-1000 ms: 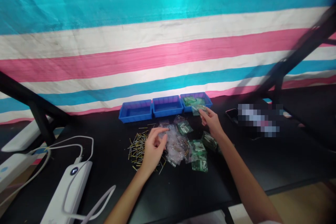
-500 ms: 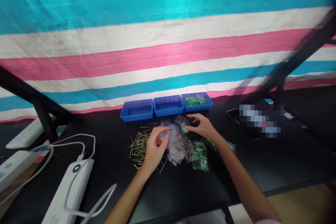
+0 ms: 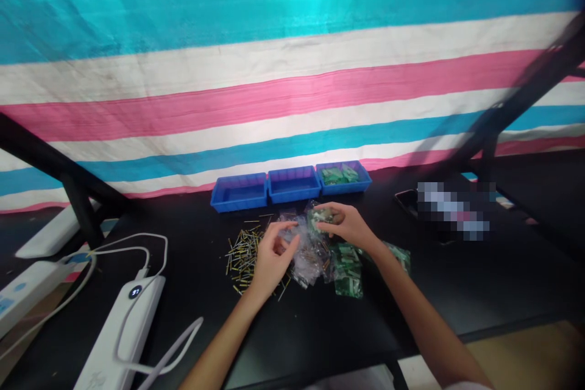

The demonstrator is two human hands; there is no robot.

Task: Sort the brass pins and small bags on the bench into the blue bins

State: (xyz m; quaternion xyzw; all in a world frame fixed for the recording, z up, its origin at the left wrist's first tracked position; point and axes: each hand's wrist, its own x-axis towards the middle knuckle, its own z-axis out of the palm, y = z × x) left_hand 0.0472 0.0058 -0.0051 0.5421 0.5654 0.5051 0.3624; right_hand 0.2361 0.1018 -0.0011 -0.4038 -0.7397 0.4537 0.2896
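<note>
My left hand (image 3: 273, 256) hovers by the left edge of a pile of clear plastic bags (image 3: 306, 268), fingers curved and apart, nothing visible between them. To its left lies a loose heap of thin metal pins (image 3: 242, 256) with yellowish parts, partly behind the hand. At the pile's upper right, my right hand (image 3: 345, 223) has its thumb and fingers around a small clear packet with green contents (image 3: 320, 217). More green packets (image 3: 348, 271) lie below the right wrist; the forearm covers some of them.
Three blue trays stand in a row at the back: a left tray (image 3: 239, 202), a middle tray (image 3: 295, 197) and a right tray (image 3: 346, 187) with green packets. A white power bank (image 3: 121, 335) with cables lies left. A phone (image 3: 406, 200) lies right. Striped sheeting (image 3: 292, 91) hangs behind.
My right hand has moved slightly left and down, and its fingers have closed in on the green packet. The left hand has shifted slightly right, still open.
</note>
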